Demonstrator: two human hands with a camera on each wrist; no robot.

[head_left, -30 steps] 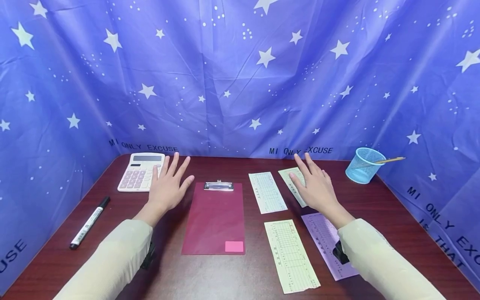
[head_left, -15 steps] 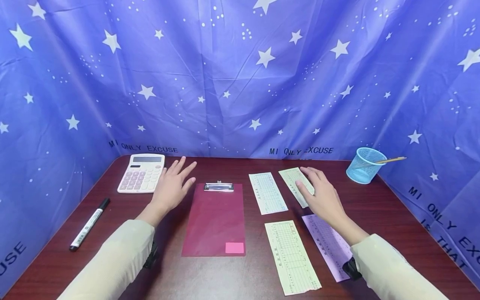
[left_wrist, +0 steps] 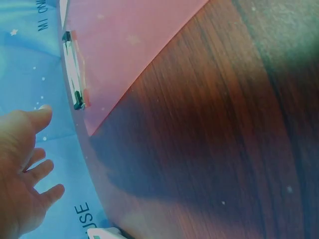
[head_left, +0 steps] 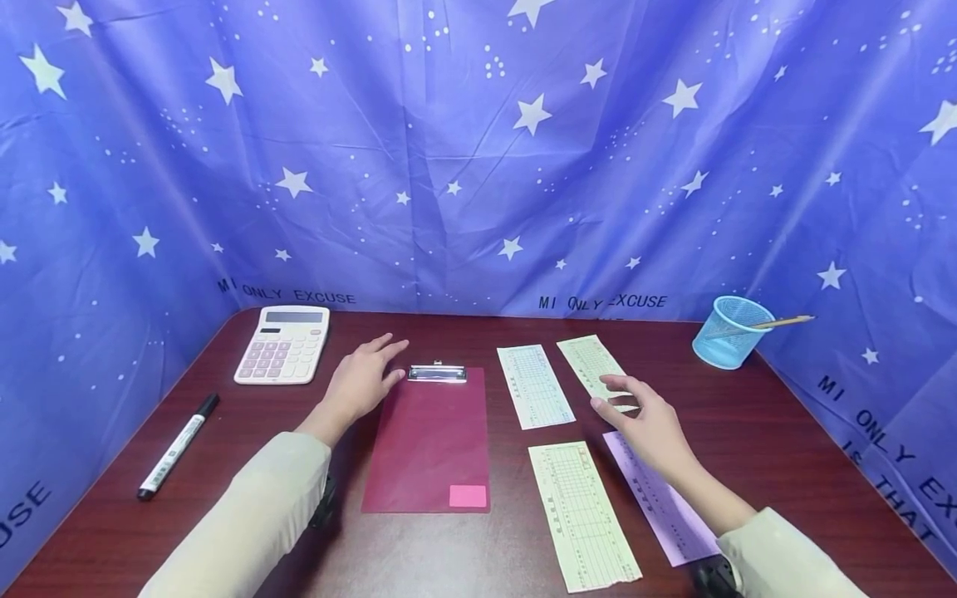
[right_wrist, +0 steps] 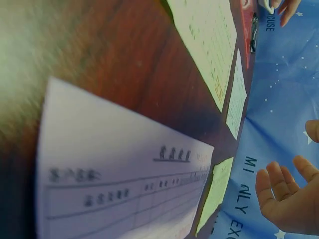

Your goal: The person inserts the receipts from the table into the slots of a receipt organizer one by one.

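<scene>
Clipboard (head_left: 426, 440) was flat on the dark wood table (head_left: 449, 565), abt mid-table, dark red w/ a silver clip (head_left: 437, 374) at the far end & a pink label (head_left: 467, 497) in the near right corner. L hand (head_left: 364, 378) was just left of the clip, palm down, fingers loosely stretched & a bit apart, thumb over the board's far left corner, nothing in its grip. Couldn't tell if the thumb actually touched the board tbh. R hand (head_left: 646, 415) hung over the near end of the far green slip (head_left: 586, 361), fingers gently bent, thumb well apart from them so you could see paper thru the gap, also holding nothing. 3 more printed slips were on the table: a whitish slip (head_left: 535, 386) btwn the clipboard & the far green one, a bigger near green slip (head_left: 585, 515) closer to the person, & a purple slip (head_left: 665, 507) to its right, partly hidden by the R forearm. Other stuff: white calculator (head_left: 282, 345) at far left, capped marker (head_left: 178, 447) lying nearer on that side, blue mesh cup (head_left: 728, 332) at far right w/ a pencil (head_left: 788, 321) leaning out, & a blue star curtain (head_left: 449, 166) behind it all.
</scene>
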